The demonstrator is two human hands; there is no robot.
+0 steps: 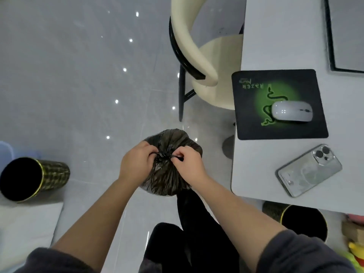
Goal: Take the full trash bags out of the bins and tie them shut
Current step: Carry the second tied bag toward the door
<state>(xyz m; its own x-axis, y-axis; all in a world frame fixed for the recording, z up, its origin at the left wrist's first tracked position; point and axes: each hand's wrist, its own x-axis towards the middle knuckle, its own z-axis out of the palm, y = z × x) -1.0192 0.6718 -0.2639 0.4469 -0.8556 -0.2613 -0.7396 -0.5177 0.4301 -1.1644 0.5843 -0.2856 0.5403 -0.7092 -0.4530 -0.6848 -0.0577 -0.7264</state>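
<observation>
Floor (69, 75): glossy grey tile | desk (275, 36): mousepad (254, 91), mouse (292, 111), phone (310, 170) | bag (167, 178): over floor

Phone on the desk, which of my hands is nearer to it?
Right. The right hand pinches the trash bag on the side toward the phone; the left hand grips it farther away.

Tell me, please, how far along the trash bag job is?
Done: one black trash bag is out of a bin, top gathered. In hand: left hand and right hand pinch the twisted ends at its neck, mid-knot. Left: tightening that knot; the left bin and the right bin are too dark inside to tell whether bags remain.
</observation>
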